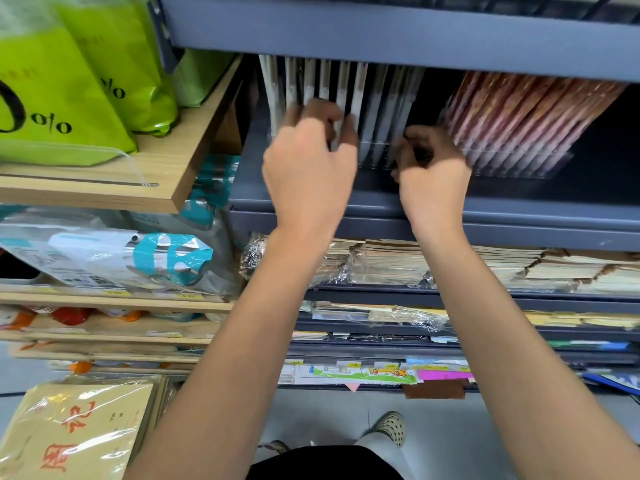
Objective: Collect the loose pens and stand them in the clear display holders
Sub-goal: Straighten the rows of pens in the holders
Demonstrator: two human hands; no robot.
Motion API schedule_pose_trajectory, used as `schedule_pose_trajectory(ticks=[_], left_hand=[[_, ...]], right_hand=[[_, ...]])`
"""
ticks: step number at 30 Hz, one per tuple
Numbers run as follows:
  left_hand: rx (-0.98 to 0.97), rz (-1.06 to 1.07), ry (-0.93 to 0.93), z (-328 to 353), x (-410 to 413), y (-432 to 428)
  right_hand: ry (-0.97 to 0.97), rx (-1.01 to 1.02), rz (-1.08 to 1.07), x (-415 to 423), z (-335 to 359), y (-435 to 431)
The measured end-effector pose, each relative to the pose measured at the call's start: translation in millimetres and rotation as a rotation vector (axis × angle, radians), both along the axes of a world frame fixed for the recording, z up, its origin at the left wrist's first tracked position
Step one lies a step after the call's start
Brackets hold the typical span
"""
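Head view: the left hand (308,161) gripped upright pale packs (349,95) standing in a clear holder (375,155) on the grey shelf (519,206). Just beside it, the right hand (433,171) had its fingers curled at the holder's front, but blur hid whether it held anything. Reddish packs (512,119) stood beyond that hand.

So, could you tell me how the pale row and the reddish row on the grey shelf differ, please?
The pale row is silver-white, the reddish row red-brown. The pale row stands nearly upright; the reddish row leans right. The left hand grips the pale row; the right hand sits beside the reddish row. Both stand in clear holders.
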State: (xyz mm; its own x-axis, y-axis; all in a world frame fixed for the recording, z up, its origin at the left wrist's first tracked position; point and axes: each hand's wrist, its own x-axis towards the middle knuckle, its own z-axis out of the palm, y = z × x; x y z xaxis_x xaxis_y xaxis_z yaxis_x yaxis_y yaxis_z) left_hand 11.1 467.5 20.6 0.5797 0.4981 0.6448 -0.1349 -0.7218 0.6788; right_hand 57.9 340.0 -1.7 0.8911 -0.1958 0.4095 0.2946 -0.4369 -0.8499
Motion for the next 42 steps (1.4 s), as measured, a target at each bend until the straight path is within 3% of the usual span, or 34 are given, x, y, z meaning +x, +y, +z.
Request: schedule_pose_trajectory(ticks=[6,22,38,42], left_hand=[[0.076,-0.121,0.19,-5.4,20.5,-18.9],[0.186,0.014,0.244,-8.4,32.8,-28.9],[-0.185,-0.042,0.158,-6.9,28.3,-29.5],[-0.168,-0.05,0.172,-2.7,29.6,-29.0]], right_hand=[[0.012,0.033,0.031,2.3,-1.4,-5.6],[0.013,0.066,0.056,15.7,-3.8,-6.8],[0.025,0.075,0.041,18.5,-6.0,-5.7],[0.032,0.063,0.048,17.9,-5.5,-5.5]])
